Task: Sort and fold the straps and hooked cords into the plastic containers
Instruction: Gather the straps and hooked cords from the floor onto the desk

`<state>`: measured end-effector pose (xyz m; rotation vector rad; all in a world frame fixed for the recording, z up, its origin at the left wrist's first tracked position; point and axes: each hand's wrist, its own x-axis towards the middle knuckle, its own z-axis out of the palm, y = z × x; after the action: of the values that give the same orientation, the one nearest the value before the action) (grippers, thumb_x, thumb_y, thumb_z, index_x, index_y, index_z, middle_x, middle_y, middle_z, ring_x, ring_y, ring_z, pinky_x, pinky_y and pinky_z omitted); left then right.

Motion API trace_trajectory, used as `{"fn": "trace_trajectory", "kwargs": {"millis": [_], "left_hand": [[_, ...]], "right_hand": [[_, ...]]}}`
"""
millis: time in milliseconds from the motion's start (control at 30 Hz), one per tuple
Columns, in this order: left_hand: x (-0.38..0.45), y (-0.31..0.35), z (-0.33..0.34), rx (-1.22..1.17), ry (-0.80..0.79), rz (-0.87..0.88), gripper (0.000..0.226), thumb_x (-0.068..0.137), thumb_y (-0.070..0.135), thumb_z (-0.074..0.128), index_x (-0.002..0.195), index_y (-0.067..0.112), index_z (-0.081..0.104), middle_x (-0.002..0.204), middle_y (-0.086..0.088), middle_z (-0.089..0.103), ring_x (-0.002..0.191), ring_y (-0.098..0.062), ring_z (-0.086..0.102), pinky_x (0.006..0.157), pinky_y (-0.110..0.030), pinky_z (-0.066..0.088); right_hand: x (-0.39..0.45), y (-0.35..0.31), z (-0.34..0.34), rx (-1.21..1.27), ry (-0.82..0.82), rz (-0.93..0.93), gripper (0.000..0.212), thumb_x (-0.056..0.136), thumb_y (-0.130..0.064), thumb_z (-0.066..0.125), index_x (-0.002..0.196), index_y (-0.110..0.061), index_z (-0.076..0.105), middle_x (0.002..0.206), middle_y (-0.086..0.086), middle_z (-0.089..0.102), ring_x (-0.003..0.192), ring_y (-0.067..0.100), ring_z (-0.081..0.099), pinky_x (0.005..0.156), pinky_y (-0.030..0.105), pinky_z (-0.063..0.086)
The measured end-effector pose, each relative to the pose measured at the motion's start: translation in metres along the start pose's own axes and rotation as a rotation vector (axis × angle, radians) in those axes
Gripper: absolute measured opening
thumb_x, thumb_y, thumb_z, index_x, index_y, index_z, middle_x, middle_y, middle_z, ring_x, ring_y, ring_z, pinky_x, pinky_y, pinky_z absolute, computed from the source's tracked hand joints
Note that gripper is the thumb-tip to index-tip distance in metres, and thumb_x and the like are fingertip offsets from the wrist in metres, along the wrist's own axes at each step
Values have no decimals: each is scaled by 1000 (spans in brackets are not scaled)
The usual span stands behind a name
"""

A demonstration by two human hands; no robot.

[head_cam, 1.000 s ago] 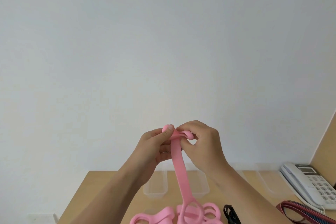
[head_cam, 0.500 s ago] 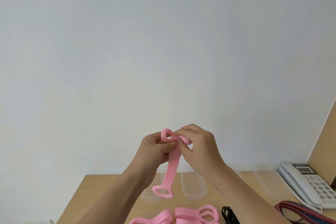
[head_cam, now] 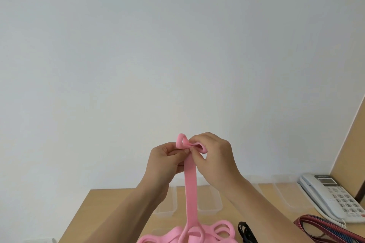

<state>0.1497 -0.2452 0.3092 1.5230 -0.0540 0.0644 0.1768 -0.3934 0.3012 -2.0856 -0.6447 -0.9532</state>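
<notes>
Both hands, left hand (head_cam: pixel 165 161) and right hand (head_cam: pixel 213 156), pinch the pink strap (head_cam: pixel 190 187) mid-frame; its tail hangs toward the table (head_cam: pixel 94 205). A slack grip could let the fold spring open.

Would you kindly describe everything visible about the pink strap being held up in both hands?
The pink strap is a flat, soft-looking band held up above the wooden table. Its top is folded into small loops pinched between the left hand and the right hand. It hangs straight down, ending in a loop among more pink straps at the picture's bottom edge.
</notes>
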Motion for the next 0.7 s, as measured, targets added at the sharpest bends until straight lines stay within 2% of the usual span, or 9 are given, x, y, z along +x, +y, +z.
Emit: {"fn": "trace_trajectory", "kwargs": {"millis": [133,200,300,367,467,567,700], "left_hand": [[0,0,0,-24,2,-4,15,97,8,67,106,3,76,99,-17,79,97,-36,75,92,-47,61],[-1,1,0,-12,-21,-11,15,97,10,66,107,7,77,101,-16,79,100,-36,74,91,-45,61],[-2,2,1,-7,-81,-4,19,97,3,62,106,6,78,105,-20,77,102,-38,72,96,-46,59],[-2,3,-1,-18,-127,-1,18,94,-4,60,104,0,75,103,-23,74,95,-38,71,99,-48,58],[-4,6,-2,-77,-173,-30,19,94,-2,60,112,-7,66,94,-16,72,87,-29,70,100,-47,57],[-6,8,-3,-198,-131,-91,29,98,4,59,127,4,57,105,-18,78,100,-34,75,101,-49,55],[-7,8,-4,-239,-104,-133,37,95,-4,54,130,6,56,107,-22,77,104,-37,74,99,-47,57]], "right_hand": [[4,-2,-4,24,14,17,11,87,-11,67,89,-14,77,77,-9,67,73,-15,53,68,-2,37],[4,1,-4,15,1,11,10,87,-13,68,88,-17,77,78,-7,69,70,-10,54,66,1,40],[-1,6,-2,-62,-7,-23,18,81,-1,70,87,-17,76,79,-7,65,67,2,52,63,9,42],[-4,7,-1,-100,5,-54,22,78,3,69,87,-17,76,79,-6,63,66,4,47,62,13,41],[-9,8,-1,-104,8,-90,20,82,1,71,89,-17,77,80,-5,62,67,9,51,60,22,47],[-12,7,-2,-57,-4,-88,22,84,2,69,93,-18,76,84,-5,63,71,12,58,61,30,52],[-13,-1,-6,33,-40,-71,30,86,-6,67,102,-31,77,85,-5,66,75,13,64,66,29,53]]}}
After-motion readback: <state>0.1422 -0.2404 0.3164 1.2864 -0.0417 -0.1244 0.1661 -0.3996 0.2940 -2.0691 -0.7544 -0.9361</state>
